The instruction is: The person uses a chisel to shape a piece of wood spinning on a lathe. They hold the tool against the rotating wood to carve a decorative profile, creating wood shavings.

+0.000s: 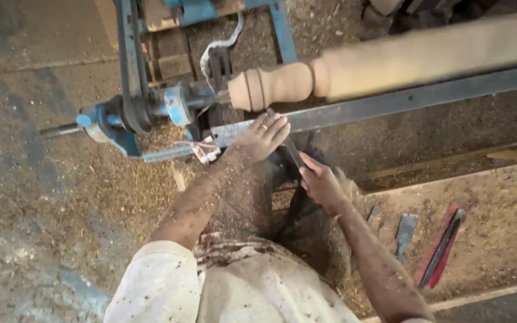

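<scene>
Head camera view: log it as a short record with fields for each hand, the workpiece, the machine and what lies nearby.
left hand: left hand lies flat on the grey tool rest bar, a ring on one finger
right hand: right hand grips the dark chisel, whose tip points up at the wood
workpiece: pale wooden spindle, blurred, with turned beads at its left end
machine: blue lathe headstock with a belt
nearby: a flat blade tool and a red-handled tool on a board covered in sawdust

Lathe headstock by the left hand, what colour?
Blue, with worn paint, on the lathe headstock just beyond the left hand. Head view, the only one, shows it.
</scene>
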